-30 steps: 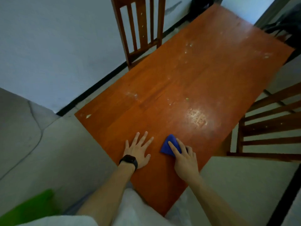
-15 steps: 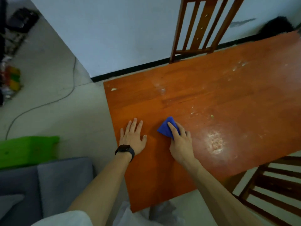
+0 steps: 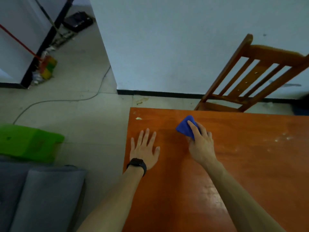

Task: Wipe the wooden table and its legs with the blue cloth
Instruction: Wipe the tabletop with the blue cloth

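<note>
The right hand (image 3: 200, 144) has pushed the blue cloth (image 3: 184, 127) forward over the wooden table (image 3: 250, 173). A second ago the cloth sat right beside the fingertips of the left hand (image 3: 144, 149). Now it is ahead of them, near the far edge by the chair (image 3: 250, 77) and closer to the pale crumb (image 3: 138, 118). The left fingers were spread wide and now lie closer together. The head has turned left, so a broom (image 3: 46, 64) now shows.

A wooden chair (image 3: 270, 53) stands tilted against the white wall (image 3: 167, 39). On the floor (image 3: 93, 131), a green box (image 3: 28, 143) sits beside a grey cushion (image 3: 41, 195), and a thin cable (image 3: 66, 99) trails past.
</note>
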Demonstrator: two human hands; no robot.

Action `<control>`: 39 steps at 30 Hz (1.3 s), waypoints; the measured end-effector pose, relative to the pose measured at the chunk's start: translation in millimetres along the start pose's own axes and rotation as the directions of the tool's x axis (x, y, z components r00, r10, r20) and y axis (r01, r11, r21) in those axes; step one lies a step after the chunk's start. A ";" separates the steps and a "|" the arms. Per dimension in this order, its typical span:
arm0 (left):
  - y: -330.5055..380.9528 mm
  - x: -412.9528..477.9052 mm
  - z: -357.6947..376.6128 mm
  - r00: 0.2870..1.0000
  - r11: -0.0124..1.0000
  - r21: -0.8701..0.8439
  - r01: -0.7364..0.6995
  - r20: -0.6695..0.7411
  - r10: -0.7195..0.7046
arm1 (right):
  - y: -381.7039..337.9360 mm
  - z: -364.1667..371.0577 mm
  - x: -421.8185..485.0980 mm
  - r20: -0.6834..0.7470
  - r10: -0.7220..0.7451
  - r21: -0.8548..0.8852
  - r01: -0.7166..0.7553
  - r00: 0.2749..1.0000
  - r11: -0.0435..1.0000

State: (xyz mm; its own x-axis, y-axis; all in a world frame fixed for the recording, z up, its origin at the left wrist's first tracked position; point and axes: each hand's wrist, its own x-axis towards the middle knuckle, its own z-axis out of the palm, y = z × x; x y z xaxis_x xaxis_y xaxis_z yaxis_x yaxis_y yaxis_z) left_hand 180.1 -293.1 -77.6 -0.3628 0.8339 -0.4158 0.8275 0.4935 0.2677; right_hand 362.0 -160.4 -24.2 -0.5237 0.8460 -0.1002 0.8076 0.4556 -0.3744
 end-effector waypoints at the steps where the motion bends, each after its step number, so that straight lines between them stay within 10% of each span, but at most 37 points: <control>1: 0.0 3.9 6.9 1.000 1.000 0.011 0.021 0.005 -0.021 | 4.5 -4.2 16.7 -0.008 -0.020 -0.007 0.020 1.000 1.000; 11: 2.2 18.5 46.7 0.968 0.995 0.047 0.091 -0.241 -0.077 | 44.2 33.7 124.3 0.125 -0.035 -0.055 0.042 0.992 0.998; 17: 4.2 8.4 50.7 0.967 0.994 0.021 0.110 -0.234 -0.102 | 52.9 34.2 -0.5 0.350 -0.474 0.183 0.438 0.808 0.880; 20: 0.2 6.7 48.9 0.970 0.994 0.041 0.100 -0.226 -0.088 | 49.9 11.1 41.9 0.309 -0.462 0.332 0.361 0.831 0.872; 24: 10.6 9.1 41.5 0.959 0.996 0.022 0.083 -0.272 -0.074 | 45.1 -10.0 138.9 0.138 -0.181 0.032 0.179 0.974 0.983; 39: 5.3 15.4 53.1 0.947 0.993 0.026 0.116 -0.305 -0.103 | 79.7 55.8 -42.2 0.167 -0.499 -0.184 0.524 0.851 0.832</control>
State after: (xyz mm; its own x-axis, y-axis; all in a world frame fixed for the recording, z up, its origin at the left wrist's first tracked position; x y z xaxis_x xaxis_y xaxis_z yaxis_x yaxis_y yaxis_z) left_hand 201.6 -290.8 -128.7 -0.5596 0.8140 -0.1557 0.7904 0.5807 0.1950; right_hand 433.3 -175.3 -101.2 -0.8935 0.4460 -0.0529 0.4473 0.8730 -0.1943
